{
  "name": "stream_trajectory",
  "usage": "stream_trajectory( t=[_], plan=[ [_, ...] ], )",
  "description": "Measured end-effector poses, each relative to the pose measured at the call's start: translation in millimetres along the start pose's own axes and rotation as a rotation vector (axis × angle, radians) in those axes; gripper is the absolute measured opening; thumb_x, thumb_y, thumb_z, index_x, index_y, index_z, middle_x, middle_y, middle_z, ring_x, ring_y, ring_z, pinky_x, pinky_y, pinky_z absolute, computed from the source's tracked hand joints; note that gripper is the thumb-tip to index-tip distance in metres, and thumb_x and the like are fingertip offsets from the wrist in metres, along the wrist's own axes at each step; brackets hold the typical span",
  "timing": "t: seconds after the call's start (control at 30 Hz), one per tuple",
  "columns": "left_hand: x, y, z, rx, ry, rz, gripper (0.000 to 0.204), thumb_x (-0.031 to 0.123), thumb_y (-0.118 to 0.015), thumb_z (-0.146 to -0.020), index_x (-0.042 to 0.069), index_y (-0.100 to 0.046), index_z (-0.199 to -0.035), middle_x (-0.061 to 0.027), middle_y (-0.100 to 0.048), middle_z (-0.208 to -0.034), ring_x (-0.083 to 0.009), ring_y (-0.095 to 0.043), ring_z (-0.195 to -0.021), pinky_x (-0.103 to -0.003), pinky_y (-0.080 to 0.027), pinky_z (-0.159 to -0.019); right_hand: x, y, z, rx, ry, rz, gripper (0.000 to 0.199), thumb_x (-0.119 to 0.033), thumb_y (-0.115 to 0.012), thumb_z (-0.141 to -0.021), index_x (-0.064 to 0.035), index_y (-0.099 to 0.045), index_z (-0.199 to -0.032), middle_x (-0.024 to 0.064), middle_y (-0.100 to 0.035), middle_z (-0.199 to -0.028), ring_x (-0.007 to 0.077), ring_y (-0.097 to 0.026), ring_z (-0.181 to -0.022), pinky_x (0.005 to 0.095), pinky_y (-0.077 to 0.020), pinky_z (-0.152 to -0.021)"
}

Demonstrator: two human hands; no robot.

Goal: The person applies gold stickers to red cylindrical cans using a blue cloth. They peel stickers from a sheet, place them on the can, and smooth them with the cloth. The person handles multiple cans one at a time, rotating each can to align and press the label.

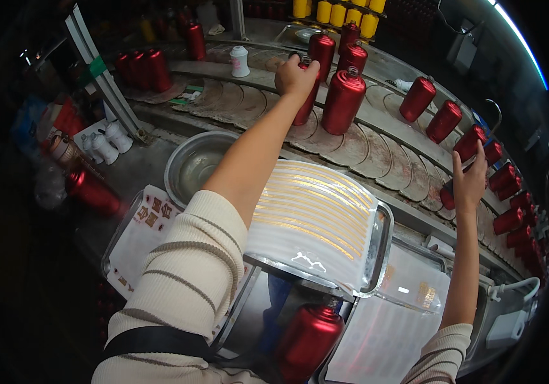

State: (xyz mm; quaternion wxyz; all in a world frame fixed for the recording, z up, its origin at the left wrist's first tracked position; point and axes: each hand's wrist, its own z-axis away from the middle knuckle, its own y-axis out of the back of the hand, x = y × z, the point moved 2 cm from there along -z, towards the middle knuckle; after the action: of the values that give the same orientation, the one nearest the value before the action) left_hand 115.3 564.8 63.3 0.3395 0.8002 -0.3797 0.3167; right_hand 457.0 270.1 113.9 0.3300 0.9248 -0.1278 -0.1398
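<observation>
Left hand (295,75) closed over the top of a glossy red bottle (305,105) far on the conveyor (351,147), likely rigid, slippery, best gripped at the neck; right hand (469,182) open-fingered against another red bottle (448,194), right.

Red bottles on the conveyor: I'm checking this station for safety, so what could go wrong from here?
1. The left hand grips one red bottle by its top, close beside a taller bottle; lifting it could knock that neighbour over.
2. The right hand reaches among lying bottles; one might roll.
3. Both forearms stretch over the sheet of gold strips, so a sleeve could smear it.
</observation>
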Motion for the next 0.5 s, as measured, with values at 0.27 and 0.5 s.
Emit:
stream_trajectory(
  t=[0.27, 0.5],
  plan=[
    [46, -24, 38, -0.176, 0.062, 0.117, 0.049, 0.050, -0.071, -0.078, 0.004, -0.065, -0.094, -0.0261, -0.063, -0.098, -0.0431, -0.062, -0.094, -0.050, -0.050, -0.083, -135, -93, -27, -0.351, 0.045, -0.352, 0.098, -0.055, -0.074, -0.078, 0.0014, -0.035, -0.148, 0.0290, -0.058, -0.128, 0.0407, -0.057, -0.121, 0.0441, -0.0454, -0.099],
    [53, -31, 65, -0.252, -0.010, 0.263, 0.055, 0.044, -0.073, -0.079, 0.003, -0.055, -0.111, -0.0280, -0.052, -0.118, -0.0459, -0.054, -0.111, -0.050, -0.046, -0.093, -165, -105, -35, -0.447, -0.216, -0.218, 0.096, -0.068, -0.074, -0.069, 0.0012, -0.042, -0.127, 0.0281, -0.065, -0.116, 0.0423, -0.064, -0.109, 0.0464, -0.0483, -0.093]
  ],
)
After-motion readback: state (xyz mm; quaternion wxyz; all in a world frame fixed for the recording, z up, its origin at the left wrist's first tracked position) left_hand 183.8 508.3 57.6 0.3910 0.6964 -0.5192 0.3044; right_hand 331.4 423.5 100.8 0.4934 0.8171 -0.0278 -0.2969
